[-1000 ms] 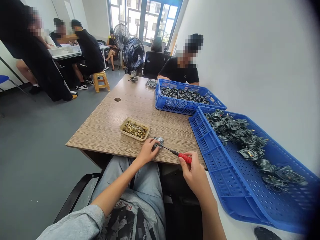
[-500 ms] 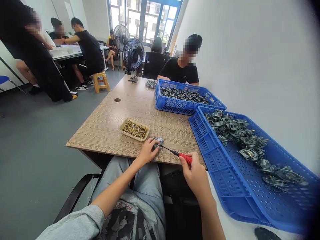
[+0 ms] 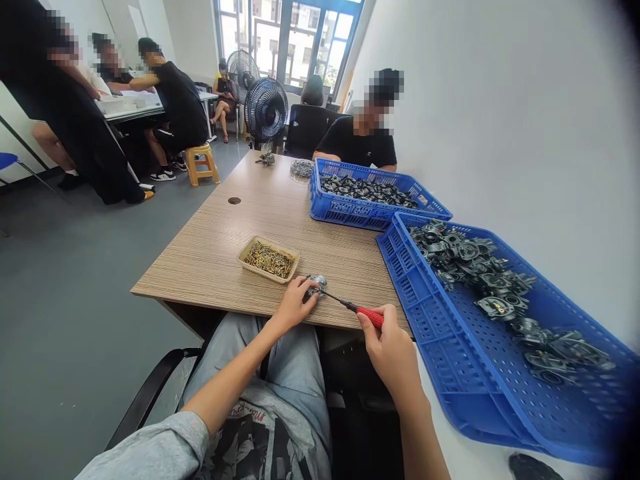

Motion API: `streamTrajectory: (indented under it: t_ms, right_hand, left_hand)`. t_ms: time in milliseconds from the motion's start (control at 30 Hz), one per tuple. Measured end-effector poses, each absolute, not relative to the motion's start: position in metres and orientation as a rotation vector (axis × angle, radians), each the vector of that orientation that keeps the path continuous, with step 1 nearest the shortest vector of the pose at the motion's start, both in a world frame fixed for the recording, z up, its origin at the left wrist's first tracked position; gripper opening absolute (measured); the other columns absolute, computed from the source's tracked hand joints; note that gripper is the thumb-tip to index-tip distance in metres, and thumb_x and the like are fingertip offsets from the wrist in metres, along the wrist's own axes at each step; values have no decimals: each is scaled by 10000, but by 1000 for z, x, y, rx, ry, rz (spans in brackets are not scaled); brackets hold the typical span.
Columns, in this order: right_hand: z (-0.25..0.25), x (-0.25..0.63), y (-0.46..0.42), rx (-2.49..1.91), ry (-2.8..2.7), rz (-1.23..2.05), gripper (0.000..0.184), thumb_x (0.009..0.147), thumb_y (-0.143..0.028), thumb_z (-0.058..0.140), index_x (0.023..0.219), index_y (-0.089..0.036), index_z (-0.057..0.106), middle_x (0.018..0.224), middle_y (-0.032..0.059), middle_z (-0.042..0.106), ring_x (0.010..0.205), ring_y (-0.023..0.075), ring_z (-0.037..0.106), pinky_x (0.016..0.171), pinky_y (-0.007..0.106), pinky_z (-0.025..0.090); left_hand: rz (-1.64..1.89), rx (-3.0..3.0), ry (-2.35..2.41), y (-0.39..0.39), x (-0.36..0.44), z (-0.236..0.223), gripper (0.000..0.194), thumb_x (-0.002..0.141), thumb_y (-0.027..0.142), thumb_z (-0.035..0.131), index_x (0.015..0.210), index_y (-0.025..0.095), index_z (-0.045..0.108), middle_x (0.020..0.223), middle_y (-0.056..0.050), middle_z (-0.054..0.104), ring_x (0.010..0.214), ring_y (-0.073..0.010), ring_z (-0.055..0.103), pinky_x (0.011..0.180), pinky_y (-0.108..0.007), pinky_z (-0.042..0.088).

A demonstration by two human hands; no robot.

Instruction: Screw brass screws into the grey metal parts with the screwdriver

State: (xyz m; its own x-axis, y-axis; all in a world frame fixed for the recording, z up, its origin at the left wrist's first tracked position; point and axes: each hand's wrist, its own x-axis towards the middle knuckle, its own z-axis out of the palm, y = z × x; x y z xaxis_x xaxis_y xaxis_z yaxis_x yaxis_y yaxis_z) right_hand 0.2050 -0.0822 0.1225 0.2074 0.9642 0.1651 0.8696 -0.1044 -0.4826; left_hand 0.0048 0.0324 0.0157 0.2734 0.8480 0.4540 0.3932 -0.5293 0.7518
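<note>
Little has moved since the earlier frames: only a co-worker (image 3: 111,75) at the white table (image 3: 140,109), far beyond the tray (image 3: 260,271) to its left, has shifted left; your hands match. Your left hand (image 3: 299,301) has fingers curled over a metal part (image 3: 316,283) on the desk (image 3: 210,247), just right of the tray, likely pinning it against twisting. Your right hand (image 3: 393,347) is closed round the red handle of a screwdriver (image 3: 369,315), further right of the tray, shaft slanting down to the part at your left fingertips. That low slant probably suits the way the part lies; tip contact is too small to tell. Brass pieces (image 3: 270,259) fill the tray, presumably kept there for quick picking. Near crate (image 3: 430,353), well right of the tray, holds metal bodies (image 3: 495,287), probably within your right hand's reach. Far crate (image 3: 350,212), beyond and right of the tray, holds more, closer to the seated person (image 3: 357,143).
</note>
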Motion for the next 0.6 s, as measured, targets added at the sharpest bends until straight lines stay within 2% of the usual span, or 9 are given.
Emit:
streamTrajectory:
  t_ms: [133,300,433,600]
  right_hand:
    - [125,204,-83,-1952,-1711,320,330,984,-577,430,1040,-254,470,781,37,674,660,260,649,594,298,388]
    - [126,203,-85,-1761,-1751,481,293,990,-487,463,1168,-255,447,1014,59,698,741,219,669,684,307,462]
    - [125,203,-83,-1869,-1728,377,275,991,-511,435,1079,-253,467,906,59,709,759,263,679,652,312,434]
    - [123,207,-81,-2004,-1694,253,345,985,-597,422,984,-256,480,740,35,676,663,270,653,584,291,367]
  left_hand:
    - [1196,2050,1116,32,5,17,209,950,253,584,1144,214,651,1127,-82,597,1095,-241,579,1022,-393,464]
    - [1199,2052,1114,32,5,17,217,950,251,589,1153,206,648,1128,-87,593,1086,-245,581,1008,-390,466]
    - [1203,2050,1110,31,5,18,221,948,248,592,1158,206,646,1135,-88,591,1091,-243,576,1011,-386,462]
    - [1193,2040,1117,31,5,18,212,947,244,595,1150,209,649,1133,-88,591,1091,-243,577,1016,-388,461]
